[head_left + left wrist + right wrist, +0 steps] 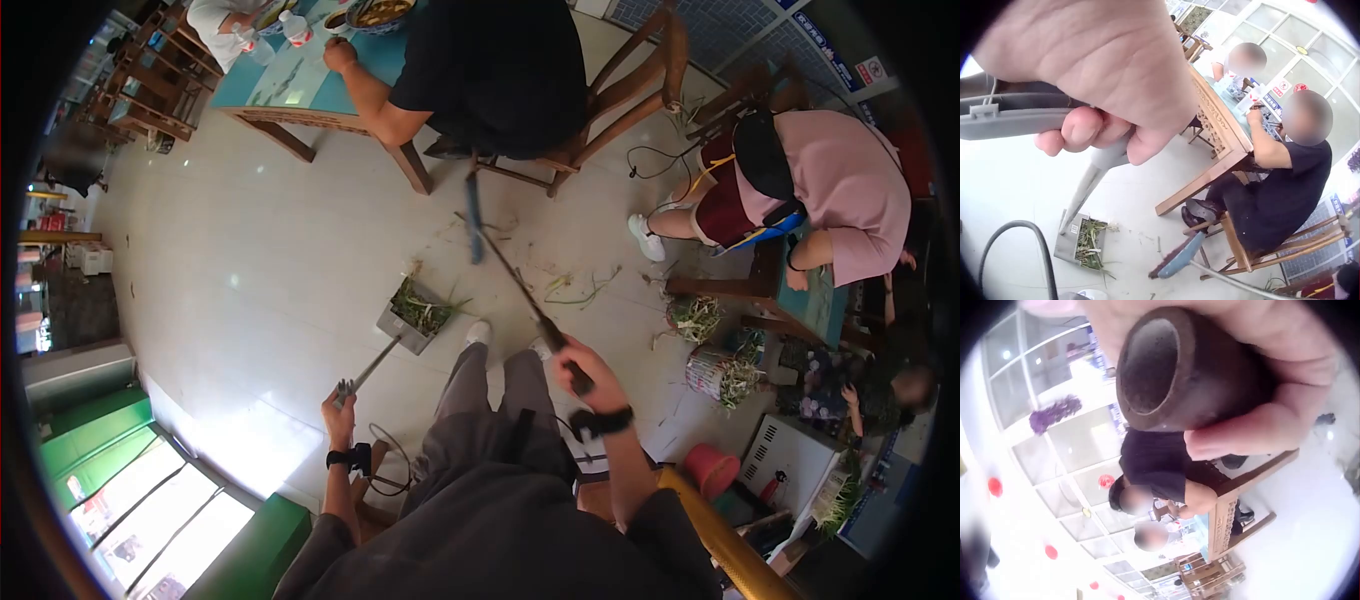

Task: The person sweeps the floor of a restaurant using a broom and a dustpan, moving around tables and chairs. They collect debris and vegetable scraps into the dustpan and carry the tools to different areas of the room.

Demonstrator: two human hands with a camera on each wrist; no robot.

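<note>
One dustpan (418, 315) holds green scraps; left hand (338, 408) grasps its handle (368, 368), right hand (585, 372) grasps the one broom (505, 270); two baskets (712, 372) hold greens

dustpan (413, 318): matt grey plastic | broom handle (520, 290): dark matt wood | floor (250, 270): glossy pale tile

Head view high, straight down at the floor; wrist views close, low, sideways; shared: wooden table (300, 95) with seated diners.

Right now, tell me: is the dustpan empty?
No, the dustpan on the floor holds green plant scraps, seen from the head view.
</note>
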